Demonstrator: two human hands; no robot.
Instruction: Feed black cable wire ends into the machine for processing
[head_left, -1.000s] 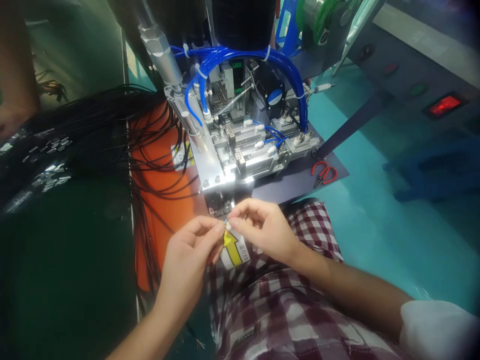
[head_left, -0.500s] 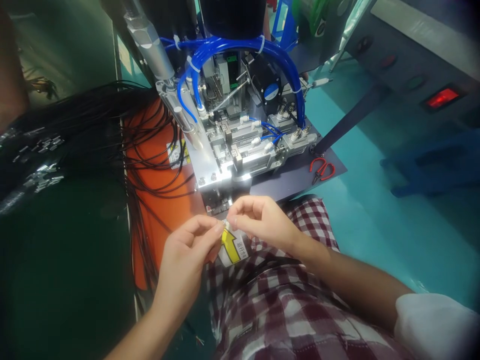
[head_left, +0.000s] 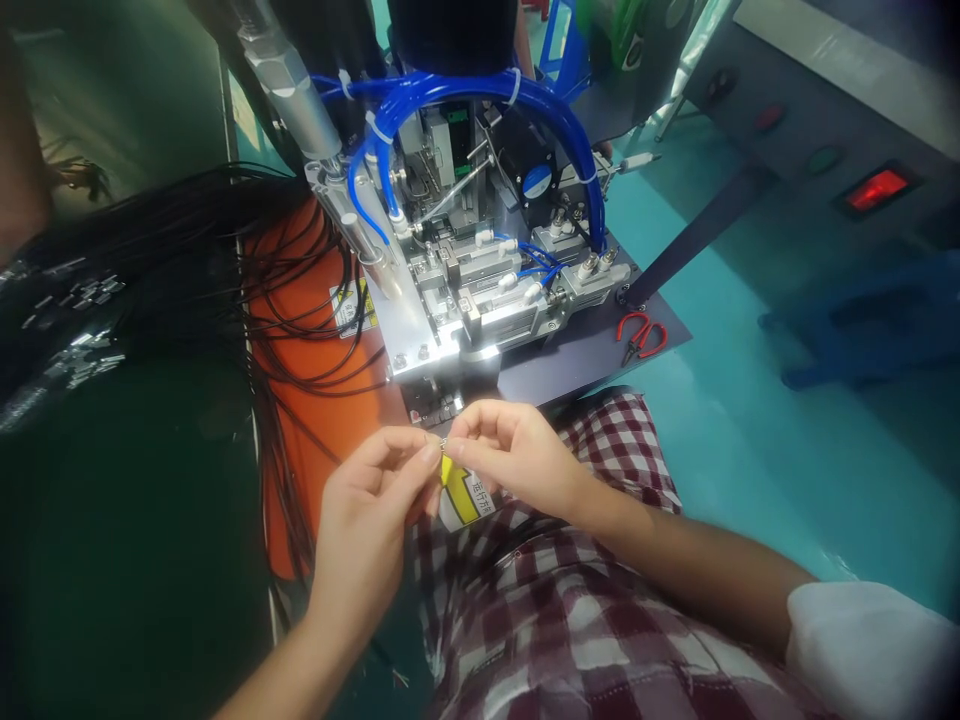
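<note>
My left hand (head_left: 367, 495) pinches with thumb and forefinger, and a tiny wire end (head_left: 443, 444) pokes out from their tips. My right hand (head_left: 521, 455) meets it from the other side, thumb and forefinger pinched on that same bit, its remaining fingers curled in. So the wire end sits right between my two sets of fingertips, which nearly touch; it is too small for me to tell how many strands there are.

Just below my fingertips is a sticker (head_left: 469, 498) with a yellow arrow, partly covered by my hands. Just beyond them stands the front edge of the metal machine (head_left: 487, 325), with thick blue tubes (head_left: 480, 88) arching over it. To the left of the machine, black cables (head_left: 300, 352) trail across an orange board (head_left: 330, 425), well apart from my right hand. Red-handled cutters (head_left: 641, 338) lie on the dark base plate (head_left: 555, 372), to the right of both hands and away from the wire end. Under my forearms is checkered cloth (head_left: 570, 610) in dark red and white.
</note>
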